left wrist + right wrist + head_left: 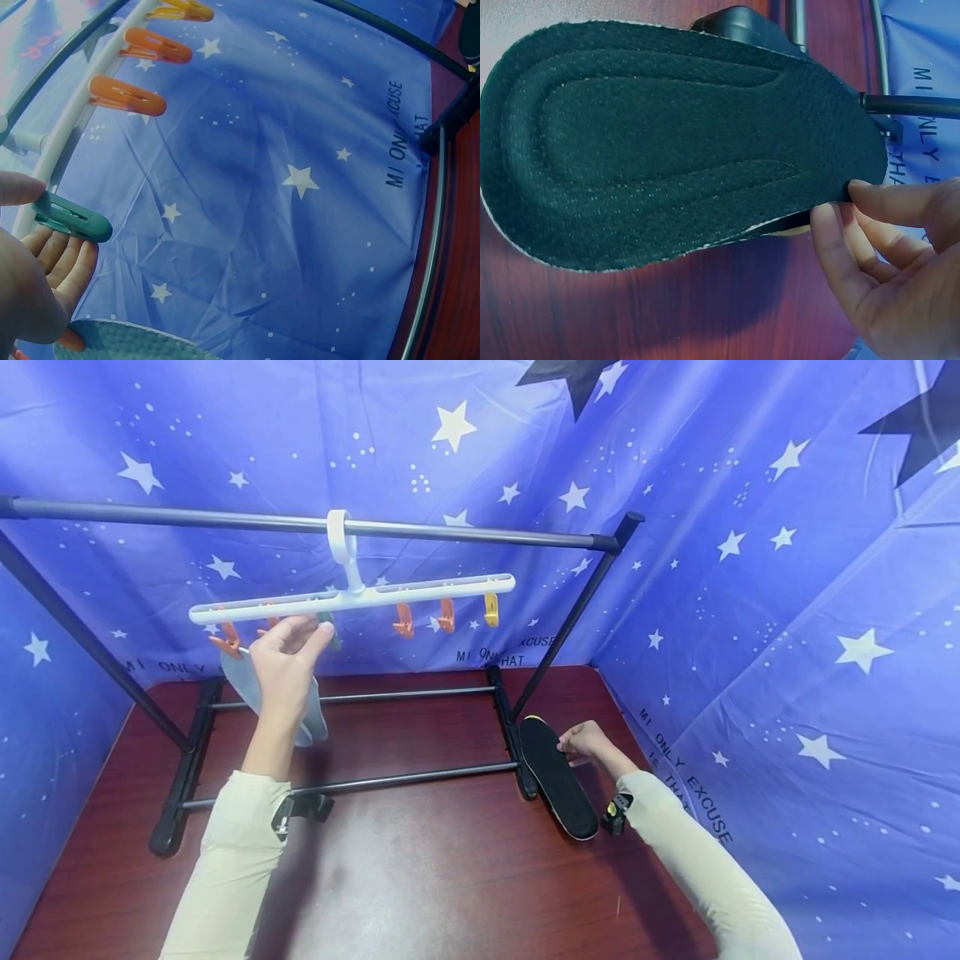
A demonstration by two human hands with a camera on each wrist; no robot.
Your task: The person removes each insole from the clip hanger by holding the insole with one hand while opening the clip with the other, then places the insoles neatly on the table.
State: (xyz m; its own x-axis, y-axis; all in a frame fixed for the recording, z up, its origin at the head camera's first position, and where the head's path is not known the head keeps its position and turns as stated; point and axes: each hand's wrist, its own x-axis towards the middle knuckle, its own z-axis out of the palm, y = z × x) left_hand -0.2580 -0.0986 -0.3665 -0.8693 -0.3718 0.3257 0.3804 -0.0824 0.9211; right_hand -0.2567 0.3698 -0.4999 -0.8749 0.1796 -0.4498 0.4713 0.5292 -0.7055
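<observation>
My left hand [283,664] is up at the white clip hanger [431,594], pinching a green clip [79,217] between thumb and fingers in the left wrist view. Behind that hand hangs a pale blue-grey insole [315,718], close to an orange clip [227,640] at the hanger's left end; the hand hides part of it. Low on the right, my right hand [592,745] pinches the side edge of a black insole [667,127] with thumb and fingers. The insole's yellow-edged end points toward the rack. Its broad, stitched end fills much of the right wrist view.
The hanger hooks over the top bar [247,518] of a black rack. Two more orange clips [447,615] and a yellow clip [491,609] hang from its right half. The rack's foot [525,768] stands beside the black insole on the reddish-brown table [420,868]. Starry blue cloth [750,610] surrounds the table.
</observation>
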